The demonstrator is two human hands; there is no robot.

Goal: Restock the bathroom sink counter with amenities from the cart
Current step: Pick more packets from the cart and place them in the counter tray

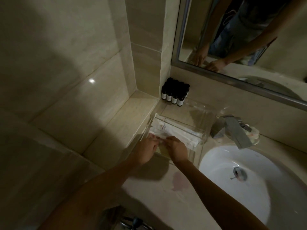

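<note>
Nearest you, the pale stone surface carries a damp-looking patch just short of your wrists, so it makes sense that the amenities go into a container and not straight onto the stone.

Your left hand and right hand meet over the near end of the clear tray. The fingers of both hands are curled inward and pinch a small pale packet by its two ends. The light is dim, so the exact grip is hard to read. Holding it from both ends looks like a way to lay it flat and square inside the tray walls.

Beyond your fingertips, long white sachets already lie flat in the tray, side by side along its length. The packet you hold seems meant for the free space at the near end, so line it up with them.

The tray sits against the tiled ledge on the left, well clear of the basin and just beside the tap, likely to keep paper wrappers away from splashes.

Further back, small dark bottles stand upright in tight rows in the corner, labels facing out so a guest can read them. Above, the mirror reflects your hands.
</note>
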